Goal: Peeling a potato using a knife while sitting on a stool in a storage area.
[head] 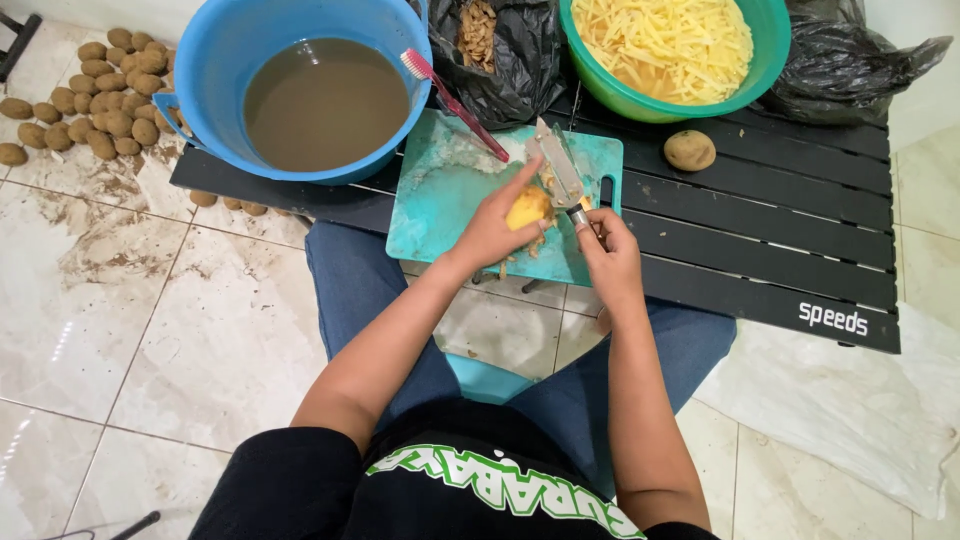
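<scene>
Nearest, a seated person's black shirt and blue-jeaned knees filled the bottom of the view, the shoulders cut off by the lower edge. Both forearms reached forward over the lap. The left hand (pixel 492 232) was curled around a peeled yellow potato (pixel 530 208), fingers hiding most of its near side. The right hand (pixel 610 258) was closed on the handle of a metal peeler (pixel 560 168), whose blade lay against the potato's top; the handle itself was almost wholly hidden in the fist. Both worked above a teal cutting board (pixel 450 205) smeared with pale residue, overhanging the near edge of a low black slatted table (pixel 780 230). A red-handled toothbrush (pixel 455 105) rested from the board up onto the rim of a blue basin (pixel 215 60) of murky brown water. One unpeeled potato (pixel 689 150) sat alone on bare slats to the right, with free room around it. Farther back, a green bowl (pixel 770 45) of cut potato strips and black plastic bags (pixel 850 65) were cropped by the top edge. Far left, a pile of small potatoes (pixel 105 95) lay on the dirty tiled floor (pixel 200 330).
</scene>
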